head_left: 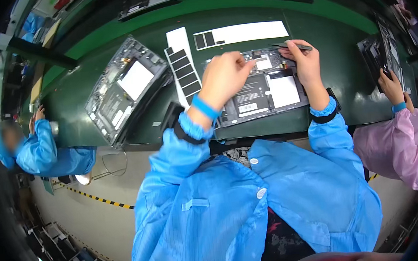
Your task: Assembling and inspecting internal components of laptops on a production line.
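In front of me on the green bench lies an opened laptop base (279, 112), its battery and circuit board exposed. My left hand (224, 77) is over its far left part, fingers curled and thumb and forefinger pressed together. Whatever is between them is too small or hidden to make out. A pair of dark tweezers (303, 47) is in my right hand (307, 64), above the base's far right corner. A blue band circles my left wrist. Beside my left hand is a white strip with black adhesive pads (184, 69); a second white sheet (255, 31) with black pads lies beyond the base.
Stacked opened laptop bases (128, 88) stand at the left, tilted to the bench edge. More laptop bases (150, 0) sit along the far side. At the right, a person in a pink sleeve (393, 139) holds another laptop base (386, 50). A blue-clad person (46, 149) is at the far left.
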Action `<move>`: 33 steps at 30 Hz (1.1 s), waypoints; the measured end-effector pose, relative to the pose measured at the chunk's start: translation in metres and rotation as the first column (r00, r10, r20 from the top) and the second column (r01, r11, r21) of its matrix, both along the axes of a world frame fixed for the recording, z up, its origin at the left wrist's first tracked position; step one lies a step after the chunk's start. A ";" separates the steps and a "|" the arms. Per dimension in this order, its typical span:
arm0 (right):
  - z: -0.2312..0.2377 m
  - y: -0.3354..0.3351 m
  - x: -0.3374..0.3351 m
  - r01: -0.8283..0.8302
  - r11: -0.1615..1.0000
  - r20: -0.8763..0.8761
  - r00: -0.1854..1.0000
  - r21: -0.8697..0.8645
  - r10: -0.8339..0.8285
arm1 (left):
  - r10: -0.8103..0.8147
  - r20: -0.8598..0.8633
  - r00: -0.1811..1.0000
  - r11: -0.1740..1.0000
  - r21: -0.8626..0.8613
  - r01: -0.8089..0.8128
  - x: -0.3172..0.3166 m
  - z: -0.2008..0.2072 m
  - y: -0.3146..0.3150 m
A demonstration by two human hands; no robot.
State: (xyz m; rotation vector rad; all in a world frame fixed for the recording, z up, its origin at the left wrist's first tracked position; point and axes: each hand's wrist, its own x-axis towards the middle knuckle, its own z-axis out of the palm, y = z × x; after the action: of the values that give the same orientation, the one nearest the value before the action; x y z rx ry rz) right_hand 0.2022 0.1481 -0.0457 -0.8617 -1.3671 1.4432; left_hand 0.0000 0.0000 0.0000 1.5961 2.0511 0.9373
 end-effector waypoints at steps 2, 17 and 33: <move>0.005 0.026 0.009 -0.014 1.000 -0.014 1.000 -0.010 0.014 | 0.148 -0.235 0.961 0.983 0.145 -0.116 -0.005 -0.012 -0.002; 0.016 -0.053 -0.181 -0.221 0.938 0.329 0.936 0.266 0.127 | -0.029 -0.436 0.899 0.999 0.018 0.041 -0.043 -0.027 -0.114; 0.002 -0.061 -0.195 -0.307 0.899 0.471 0.872 0.311 0.135 | 0.105 -0.495 0.862 0.990 0.134 -0.044 -0.072 -0.063 -0.076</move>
State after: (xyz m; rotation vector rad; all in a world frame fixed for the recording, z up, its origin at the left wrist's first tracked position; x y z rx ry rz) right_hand 0.0070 0.0867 -0.0441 -0.8173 -2.0727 1.1232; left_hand -0.0721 -0.0763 -0.0626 2.0043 2.4521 0.7294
